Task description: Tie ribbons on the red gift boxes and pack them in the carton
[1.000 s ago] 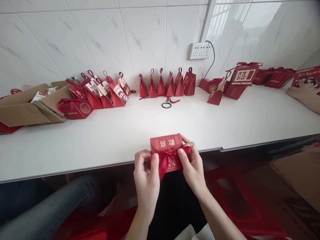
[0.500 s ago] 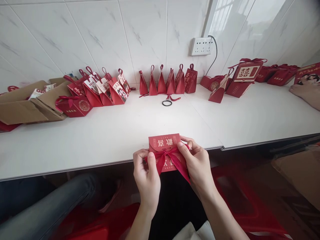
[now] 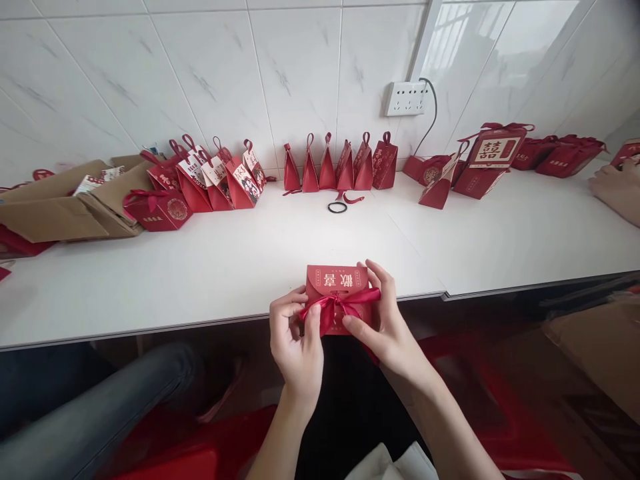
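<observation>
The small red cardboard gift box [image 3: 336, 285] with gold printed characters was held just above the near edge of the white table [image 3: 225, 267], roughly at its middle. Its long axis ran left to right and its printed flap faced up; the characters seemed to read upside down from the near side. A red satin ribbon [image 3: 334, 308] was tied in a bow across its front.

The box looked light and made of thin card, likely to dent under a hard squeeze, so the short ends were the safest hold. The ribbon looked soft and slippery.

The left hand [image 3: 295, 340] pinched the bow's left loop between thumb and forefinger. The right hand [image 3: 387, 327] cupped the box's right end, thumb near the knot.

Farther off lay a black hair tie [image 3: 337, 207], then a row of red triangular paper boxes [image 3: 345, 168] along the wall. A flattened brown cardboard carton [image 3: 60, 210] lay far left, and another person's hand [image 3: 617, 190] rested at the far right.
</observation>
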A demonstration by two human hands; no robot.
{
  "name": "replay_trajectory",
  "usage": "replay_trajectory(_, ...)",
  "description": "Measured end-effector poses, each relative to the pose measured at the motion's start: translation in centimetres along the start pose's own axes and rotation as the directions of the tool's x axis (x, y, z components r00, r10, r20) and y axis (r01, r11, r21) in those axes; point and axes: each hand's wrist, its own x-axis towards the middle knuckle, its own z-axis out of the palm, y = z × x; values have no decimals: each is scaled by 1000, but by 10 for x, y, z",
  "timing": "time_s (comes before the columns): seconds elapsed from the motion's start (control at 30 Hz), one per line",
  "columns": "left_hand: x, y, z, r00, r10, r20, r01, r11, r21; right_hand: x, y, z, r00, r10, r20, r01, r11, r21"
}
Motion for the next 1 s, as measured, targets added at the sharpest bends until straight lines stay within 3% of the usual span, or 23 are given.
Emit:
replay_trajectory(0.1, -1, -2, -1, 980, 198, 20, -199, 977, 72, -3, 2, 0, 996, -4, 85, 5, 1000, -13)
replay_trajectory(0.23, -8, 1, -1, 890, 446, 93, -456, 863, 218, -4, 1, 0, 997, -6, 82, 3, 1000, 27)
replay_trajectory(0.33, -12, 1, -1, 828, 549, 113, -559, 794, 240, -4, 1, -1, 997, -3, 82, 1, 1000, 28)
replay_trajectory(0.4, -13, 1, -1, 813, 571, 116, -581, 777, 242, -4, 0, -2, 996, 6, 92, -11, 999, 45)
replay_trajectory(1.0, -11, -2, -1, 845, 527, 90, -533, 817, 219, -3, 2, -1, 996, 34, 83, -39, 998, 56)
